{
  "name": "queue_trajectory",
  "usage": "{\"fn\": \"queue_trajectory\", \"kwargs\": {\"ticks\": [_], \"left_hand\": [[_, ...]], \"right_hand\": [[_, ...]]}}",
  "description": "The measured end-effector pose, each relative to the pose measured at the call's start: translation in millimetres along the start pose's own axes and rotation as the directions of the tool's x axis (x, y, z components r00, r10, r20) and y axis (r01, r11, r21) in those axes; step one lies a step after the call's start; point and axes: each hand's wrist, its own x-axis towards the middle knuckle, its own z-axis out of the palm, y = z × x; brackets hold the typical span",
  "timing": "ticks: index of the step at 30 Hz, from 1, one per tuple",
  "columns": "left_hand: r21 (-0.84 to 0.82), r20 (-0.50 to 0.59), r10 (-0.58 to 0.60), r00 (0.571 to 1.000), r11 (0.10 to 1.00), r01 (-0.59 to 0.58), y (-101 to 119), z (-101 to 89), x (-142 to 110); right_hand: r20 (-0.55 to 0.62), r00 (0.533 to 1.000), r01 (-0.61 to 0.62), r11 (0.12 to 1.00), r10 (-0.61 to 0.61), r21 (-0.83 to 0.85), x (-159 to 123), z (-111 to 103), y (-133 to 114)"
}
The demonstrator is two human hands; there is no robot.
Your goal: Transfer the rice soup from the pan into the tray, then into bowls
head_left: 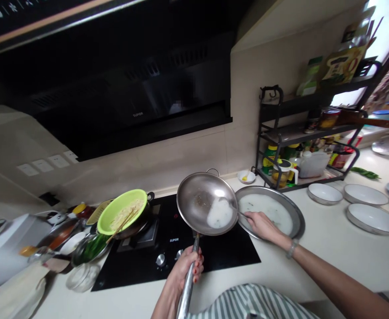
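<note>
My left hand (189,263) is wrapped round the long metal handle of a wok (196,195), which is tilted to the right over the stove. A pool of milky white liquid (219,213) lies in its right side. At the wok's right rim, my right hand (260,225) grips a thin metal utensil (238,212); its working end is hard to make out, so I cannot tell its kind. Below that hand, a wide round metal pan (299,226) on the counter holds more cloudy white liquid with dark green bits in it.
The black gas stove (168,257) has a green basin (103,221) with pale food and chopsticks on its left. Bowls and a glass jar (82,278) crowd the left counter. A black spice rack (277,133) and several white dishes (374,219) stand right. The range hood (141,88) overhangs.
</note>
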Motion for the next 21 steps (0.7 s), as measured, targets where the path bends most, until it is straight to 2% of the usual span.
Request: {"fn": "queue_trajectory", "kwargs": {"ticks": [2,4,6,9,13,21], "left_hand": [[0.010,0.014,-0.009,1.000,1.000,0.009,3.0,2.9,-3.0],[0.009,0.014,-0.008,1.000,1.000,0.008,5.7,5.6,-5.5],[0.003,-0.001,0.001,1.000,1.000,-0.001,7.3,7.5,-6.9],[0.003,-0.014,0.001,1.000,1.000,-0.001,8.0,9.4,-7.8],[0.004,-0.012,0.000,1.000,1.000,0.000,8.8,11.4,-8.9],[-0.001,-0.022,-0.001,1.000,1.000,0.001,8.8,11.4,-9.1]], "right_hand": [[0.049,0.992,-0.129,0.959,0.120,0.253,-1.6,4.2,-4.9],[0.121,0.947,-0.318,0.822,0.297,0.472,-1.4,2.9,-8.5],[0.181,0.893,-0.434,0.677,0.413,0.595,-1.2,-2.8,-10.8],[0.236,0.853,-0.489,0.554,0.466,0.673,-3.5,-14.8,-13.2],[0.284,0.824,-0.530,0.489,0.490,0.693,-10.6,-27.9,-16.2],[0.305,0.812,-0.541,0.445,0.498,0.713,-22.2,-42.1,-18.8]]}}
